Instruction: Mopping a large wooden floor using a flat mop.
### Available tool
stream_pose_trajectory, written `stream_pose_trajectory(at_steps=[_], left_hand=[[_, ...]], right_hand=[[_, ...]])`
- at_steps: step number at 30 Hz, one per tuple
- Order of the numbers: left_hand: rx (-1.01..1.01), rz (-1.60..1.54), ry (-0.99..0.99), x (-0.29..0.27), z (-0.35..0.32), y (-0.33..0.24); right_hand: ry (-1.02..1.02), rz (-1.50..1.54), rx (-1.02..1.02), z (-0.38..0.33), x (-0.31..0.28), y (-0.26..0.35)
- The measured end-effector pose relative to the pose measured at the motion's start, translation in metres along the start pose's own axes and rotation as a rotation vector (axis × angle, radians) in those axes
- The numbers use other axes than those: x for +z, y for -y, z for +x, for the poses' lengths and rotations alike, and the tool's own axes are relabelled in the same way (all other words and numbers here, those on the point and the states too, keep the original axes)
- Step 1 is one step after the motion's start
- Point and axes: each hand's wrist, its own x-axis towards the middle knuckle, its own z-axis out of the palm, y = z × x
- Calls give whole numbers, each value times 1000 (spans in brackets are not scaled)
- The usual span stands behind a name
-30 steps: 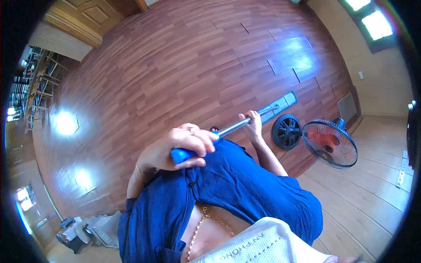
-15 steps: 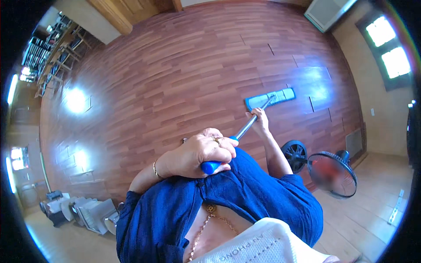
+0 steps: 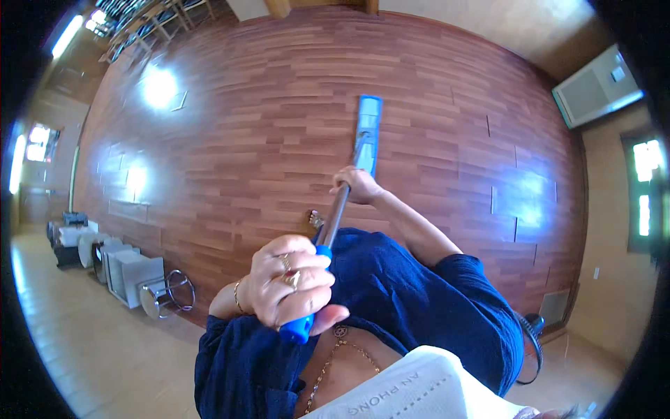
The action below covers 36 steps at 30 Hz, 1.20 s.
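A flat mop (image 3: 369, 115) with a light-blue head lies on the reddish-brown wooden floor ahead of me, its long side pointing away. Its metal pole (image 3: 337, 218) slopes up toward my chest and ends in a blue grip (image 3: 298, 329). Around that grip my left hand (image 3: 292, 283), with rings on its fingers, is closed. Lower down the pole, near the mop head, my right hand (image 3: 359, 186) is wrapped around the metal. One foot (image 3: 315, 218) shows partly beside the pole.
Wooden planks (image 3: 230, 105) stretch to the walls, with a few dark gaps on the right. A white appliance (image 3: 597, 87) stands at the far right. Stools (image 3: 155, 299) and white boxes (image 3: 132, 276) sit at the left. A fan (image 3: 534, 342) shows partly behind my right shoulder.
The mop head has swung leftward and turned from crosswise to lengthwise. My right hand has moved left with the pole, and my left hand has come left and nearer. The view has turned right.
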Motion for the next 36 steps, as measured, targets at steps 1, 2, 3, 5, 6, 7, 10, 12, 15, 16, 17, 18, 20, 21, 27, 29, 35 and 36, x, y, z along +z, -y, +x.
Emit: stream_pose_trajectory(at_steps=[1, 2, 3, 5, 6, 7, 10, 12, 15, 16, 17, 18, 20, 21, 27, 29, 35, 36], left_hand=[[0, 30, -35, -4, -1, -5], [1, 62, -67, -8, 0, -11], [-15, 95, -112, -11, -3, -14], [-38, 154, -206, -19, -7, -18], [-65, 189, -240, -22, -12, -24], [-54, 208, -242, -26, -15, -26], [-76, 250, -194, -43, -15, -27], [-99, 263, -153, -61, -20, -25], [-90, 242, -29, -88, -30, -25], [-92, 231, -30, -95, -32, -25], [-92, 216, -34, -98, -35, -21], [-89, 222, -46, -102, -40, -17], [-102, 212, -11, -112, -46, -8], [-96, 190, -12, -112, -47, 2], [-62, 15, 69, -90, -48, 78], [-134, 5, -69, -67, -45, 91], [-269, -188, 109, -11, -16, 155], [-297, -245, 146, 0, -11, 165]], right_hand=[[88, -11, -6, 13, 6, 11], [216, 32, -41, 25, 11, 20], [245, 46, -55, 37, 23, 26], [275, 53, -120, 55, 45, 42], [322, 55, -174, 64, 49, 58], [368, 58, -226, 71, 54, 73], [390, 36, -321, 89, 75, 91], [410, 35, -383, 97, 85, 98], [399, 13, -404, 103, 91, 103], [404, 9, -396, 105, 92, 104], [387, 27, -374, 108, 89, 106], [368, 45, -349, 112, 85, 106], [389, -26, -320, 121, 76, 98], [341, -35, -283, 124, 72, 91], [41, -130, -60, 119, 44, 4], [-51, -121, -38, 110, 27, -20], [-259, -213, 332, 53, -31, -115], [-331, -173, 323, 42, -41, -129]])
